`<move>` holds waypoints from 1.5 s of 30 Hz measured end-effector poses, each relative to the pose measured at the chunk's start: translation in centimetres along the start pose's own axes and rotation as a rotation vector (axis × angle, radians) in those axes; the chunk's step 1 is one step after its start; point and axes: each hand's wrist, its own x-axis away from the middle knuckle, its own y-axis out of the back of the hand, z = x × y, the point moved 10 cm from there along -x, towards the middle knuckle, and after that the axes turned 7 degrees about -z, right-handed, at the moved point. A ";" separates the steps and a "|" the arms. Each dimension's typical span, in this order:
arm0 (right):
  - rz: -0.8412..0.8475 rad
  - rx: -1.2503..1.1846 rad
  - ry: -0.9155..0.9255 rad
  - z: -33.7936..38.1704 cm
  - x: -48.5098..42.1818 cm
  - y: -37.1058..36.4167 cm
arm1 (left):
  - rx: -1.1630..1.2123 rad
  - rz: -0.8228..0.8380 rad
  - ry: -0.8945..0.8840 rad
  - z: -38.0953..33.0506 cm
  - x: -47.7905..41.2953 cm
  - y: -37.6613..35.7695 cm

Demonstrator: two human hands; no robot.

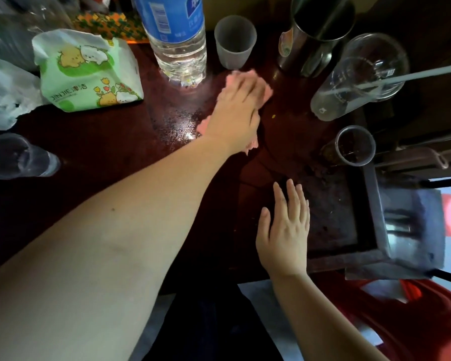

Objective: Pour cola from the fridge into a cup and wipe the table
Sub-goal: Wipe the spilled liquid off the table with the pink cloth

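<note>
Two bare hands over a dark wooden table. Left hand reaches far forward, palm down, pressed flat on a pink cloth; fingers blurred, so whether they curl into the fabric cannot be told. Cloth edges show past the fingers and beside the wrist. Wet sheen on the wood just left of the cloth.

Right hand lies open, fingers spread, flat on the table near its front edge, holding nothing.

Small clear cup with dark liquid, apparently cola, stands right of the cloth, near the table's right side. Beyond the cloth: large water bottle with blue label, frosted plastic cup just right of it, then a metal tumbler. Tall clear cup with a white straw stands behind the cola cup. Green tissue pack at far left; clear cup at the left edge.
</note>
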 end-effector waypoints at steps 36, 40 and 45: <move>-0.007 -0.030 -0.020 -0.2 -0.1 0.1 | 0.103 -0.079 -0.009 -1.7 -4.0 -0.2; -0.015 -0.042 -0.018 -0.2 -0.1 0.2 | 0.143 0.085 -0.273 -2.9 -2.3 -1.3; -0.023 -0.047 -0.024 -0.3 -0.1 0.3 | 0.136 0.153 -0.438 -3.7 3.0 -0.8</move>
